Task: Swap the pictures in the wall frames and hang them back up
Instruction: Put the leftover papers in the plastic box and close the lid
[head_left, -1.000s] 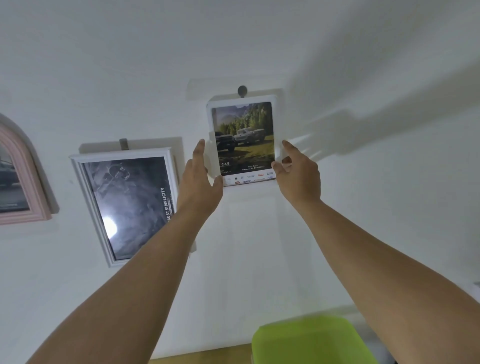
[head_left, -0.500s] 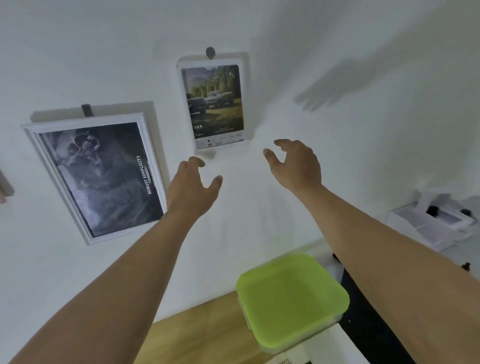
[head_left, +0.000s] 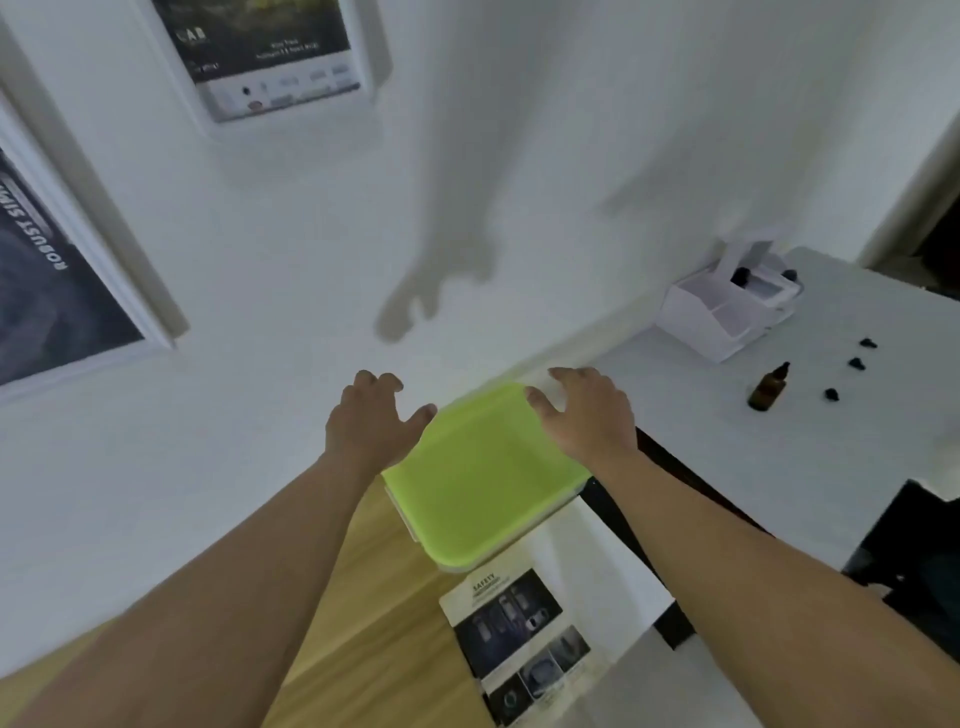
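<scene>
Head view: left hand (head_left: 371, 421) and right hand (head_left: 584, 413) hold nothing, fingers spread wide, above the green-lidded box (head_left: 483, 483). The small white frame (head_left: 280, 102) hangs on the wall (head_left: 519, 156) at top; the large frame (head_left: 98, 260) hangs at left edge.

A plain indoor room, a home or small office by its look. A white wall (head_left: 545, 156) carries a small white-framed poster (head_left: 265, 52) and a larger framed poster (head_left: 62, 270). Below stand a wooden table (head_left: 374, 597) and a white desk (head_left: 779, 467) with a desk organizer (head_left: 727, 312) and an amber dropper bottle (head_left: 768, 388).
</scene>
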